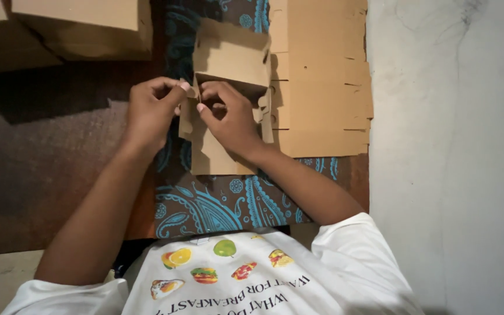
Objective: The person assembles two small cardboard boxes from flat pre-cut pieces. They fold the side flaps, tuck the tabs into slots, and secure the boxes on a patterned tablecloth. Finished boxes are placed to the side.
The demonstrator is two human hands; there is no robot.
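Nearest the camera lay the person's white printed shirt (246, 286), with both bare forearms reaching forward from it over a brown cloth patterned in blue paisley (217, 204) spread on the floor. Beyond that, a half-folded brown cardboard box blank (228, 146) rested on the cloth, its near panel flat and its far flaps standing up.

On the blank's left edge, the left hand (150, 111) had its fingers closed together, pinching a small side flap between thumb and forefinger. Just beside it, almost touching, the right hand (228, 116) was curled over the middle of the blank, fingertips bent down and pressing into the fold; whether it gripped a tab underneath could not be told.

From that hold, the thin flap looked likely to crease or tear at its slit if the pinch pulled sideways while the other fingers pushed down. The upright far flap could also spring back, since nothing braced it.

To the right, a stack of flat brown cardboard blanks (322, 81) lay against the cloth's right edge, beside pale bare floor (450, 146). At the far left corner stood finished brown cardboard boxes (83, 26).
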